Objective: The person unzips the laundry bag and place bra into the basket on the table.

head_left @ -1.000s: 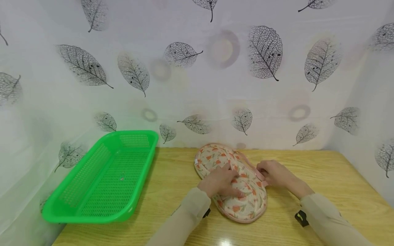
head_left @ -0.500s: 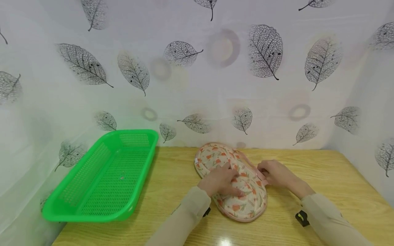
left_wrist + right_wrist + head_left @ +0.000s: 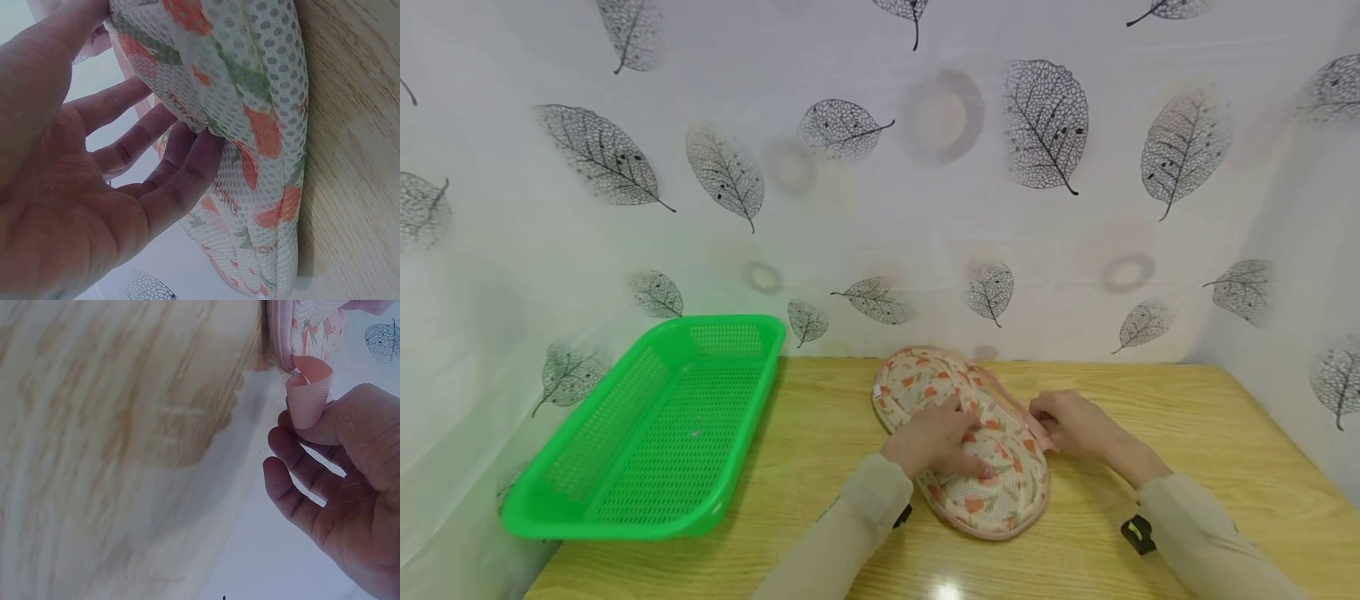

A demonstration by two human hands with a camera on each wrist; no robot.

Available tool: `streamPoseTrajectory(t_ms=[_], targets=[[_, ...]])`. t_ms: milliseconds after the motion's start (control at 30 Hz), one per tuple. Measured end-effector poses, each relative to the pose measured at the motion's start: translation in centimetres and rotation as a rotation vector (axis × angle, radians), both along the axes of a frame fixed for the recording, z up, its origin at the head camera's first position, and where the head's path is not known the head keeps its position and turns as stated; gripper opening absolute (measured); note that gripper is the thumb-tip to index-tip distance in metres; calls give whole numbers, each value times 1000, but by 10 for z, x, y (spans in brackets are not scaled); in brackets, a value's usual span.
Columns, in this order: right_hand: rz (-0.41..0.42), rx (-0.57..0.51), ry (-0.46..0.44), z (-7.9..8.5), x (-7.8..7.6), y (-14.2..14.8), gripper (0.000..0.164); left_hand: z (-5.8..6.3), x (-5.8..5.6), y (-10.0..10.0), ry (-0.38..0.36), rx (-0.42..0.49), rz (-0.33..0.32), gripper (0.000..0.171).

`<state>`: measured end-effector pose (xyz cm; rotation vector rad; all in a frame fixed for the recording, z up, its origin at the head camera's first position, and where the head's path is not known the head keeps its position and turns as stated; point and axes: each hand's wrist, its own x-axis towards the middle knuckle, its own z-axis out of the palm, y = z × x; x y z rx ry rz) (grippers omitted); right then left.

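A padded, waisted oval cushion (image 3: 992, 500) of cream mesh with orange flowers and pink edging lies flat on the table, aslant. My left hand (image 3: 936, 437) rests on its middle with the fingers spread; in the left wrist view the fingertips (image 3: 209, 147) press into a dip in the mesh (image 3: 269, 125). At the cushion's right side, my right hand (image 3: 1071, 425) pinches a pink ribbed strap (image 3: 309, 394) between thumb and forefinger. That strap curls into a loop by the cushion's edge, and the other fingers are loosely bent below it.
A green plastic basket (image 3: 722, 492) with perforated walls stands at the left of the wooden table (image 3: 820, 500). Behind and at the sides hangs a white sheet (image 3: 880, 225) printed with leaves. A small white tag (image 3: 877, 390) sits on the cushion's left edge.
My right hand has shifted very slightly to the right with the strap. The left hand stays on the cushion, and the basket has not moved.
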<state>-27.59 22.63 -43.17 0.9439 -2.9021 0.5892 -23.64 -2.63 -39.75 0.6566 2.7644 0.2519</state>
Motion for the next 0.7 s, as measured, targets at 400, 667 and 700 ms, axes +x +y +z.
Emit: streamPoseTrajectory(t_ms=[400,667,700], targets=[[-2,8,-3,-1,0,2,24,0,0,1,-2,-4,12,69],[3,12,-12,2,2,0,24,-2,-1,0,7,-10,9,71],[5,10,-10,2,2,0,24,-2,-2,0,7,-9,9,71]])
